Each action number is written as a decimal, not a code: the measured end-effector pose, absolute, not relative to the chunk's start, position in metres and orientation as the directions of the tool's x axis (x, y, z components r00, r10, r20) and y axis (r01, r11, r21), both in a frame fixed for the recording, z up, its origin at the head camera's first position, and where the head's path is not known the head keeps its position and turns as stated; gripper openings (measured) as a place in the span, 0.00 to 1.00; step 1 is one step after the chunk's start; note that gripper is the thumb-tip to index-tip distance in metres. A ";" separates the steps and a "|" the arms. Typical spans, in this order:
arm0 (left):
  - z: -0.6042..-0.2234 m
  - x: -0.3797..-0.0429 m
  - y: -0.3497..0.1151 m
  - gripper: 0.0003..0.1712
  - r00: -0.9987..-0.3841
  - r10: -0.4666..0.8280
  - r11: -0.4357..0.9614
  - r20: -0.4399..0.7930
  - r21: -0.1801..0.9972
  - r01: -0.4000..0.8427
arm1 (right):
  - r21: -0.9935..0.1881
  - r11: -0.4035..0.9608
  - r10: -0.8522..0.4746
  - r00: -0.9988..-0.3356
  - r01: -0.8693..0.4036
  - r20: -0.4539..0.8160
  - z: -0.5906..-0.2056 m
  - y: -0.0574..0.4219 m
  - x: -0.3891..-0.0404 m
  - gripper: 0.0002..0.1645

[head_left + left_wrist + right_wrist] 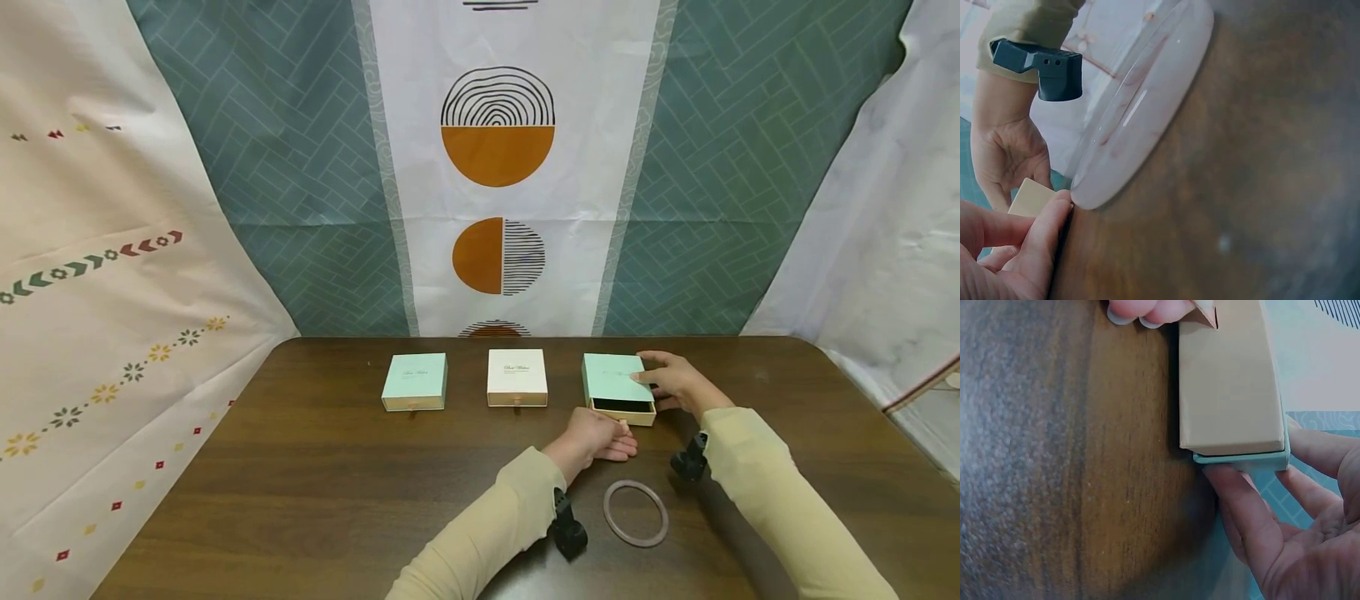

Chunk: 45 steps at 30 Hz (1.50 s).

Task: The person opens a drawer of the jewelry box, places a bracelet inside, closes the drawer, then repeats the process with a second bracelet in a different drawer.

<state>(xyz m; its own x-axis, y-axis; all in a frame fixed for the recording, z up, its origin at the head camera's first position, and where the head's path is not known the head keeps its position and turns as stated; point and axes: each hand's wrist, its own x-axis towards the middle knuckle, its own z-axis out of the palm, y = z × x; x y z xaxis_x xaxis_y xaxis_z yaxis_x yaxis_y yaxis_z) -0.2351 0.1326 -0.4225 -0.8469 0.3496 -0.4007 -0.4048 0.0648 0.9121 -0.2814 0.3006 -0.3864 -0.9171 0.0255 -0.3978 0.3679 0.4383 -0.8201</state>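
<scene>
At the right of the table in the head view, a mint drawer box (609,375) has its cream drawer (630,417) pulled partway out, and the interior looks dark. My left hand (595,435) pinches the small pull tab (1205,315) on the drawer's front. Around the right end of the mint sleeve (1272,464), my right hand (678,383) grips with thumb and fingers. Nearer than the box, a pale pinkish bangle (608,517) lies flat on the wood, and it looms large as a translucent ring (1166,94) in the left wrist view.
A second mint drawer box (415,379) stands left of a white drawer box (517,375), both closed. The brown wooden table (315,500) meets patterned cloth hangings (510,250) behind. Black wrist cameras (568,533) sit on both sleeves.
</scene>
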 end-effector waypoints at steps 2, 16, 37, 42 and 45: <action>-0.423 -0.235 0.132 0.11 -0.848 0.347 0.070 -0.400 0.913 -0.402 | -0.819 0.444 0.027 -0.918 0.365 -0.395 -0.386 0.300 -0.281 0.42; -0.425 -0.229 0.129 0.11 -0.842 0.363 0.087 -0.399 0.914 -0.396 | -0.811 0.443 0.025 -0.909 0.382 -0.415 -0.387 0.300 -0.279 0.41; -0.425 -0.226 0.129 0.11 -0.798 0.413 0.015 -0.439 0.879 -0.476 | -0.837 0.384 0.022 -0.909 0.391 -0.415 -0.384 0.301 -0.283 0.42; -0.425 -0.229 0.128 0.17 -0.797 0.415 -0.047 -0.439 0.864 -0.501 | -0.840 0.392 0.013 -0.915 0.376 -0.403 -0.386 0.301 -0.283 0.42; -0.424 -0.230 0.129 0.19 -0.807 0.400 -0.073 -0.434 0.863 -0.500 | -0.835 0.407 0.008 -0.916 0.369 -0.400 -0.385 0.301 -0.282 0.43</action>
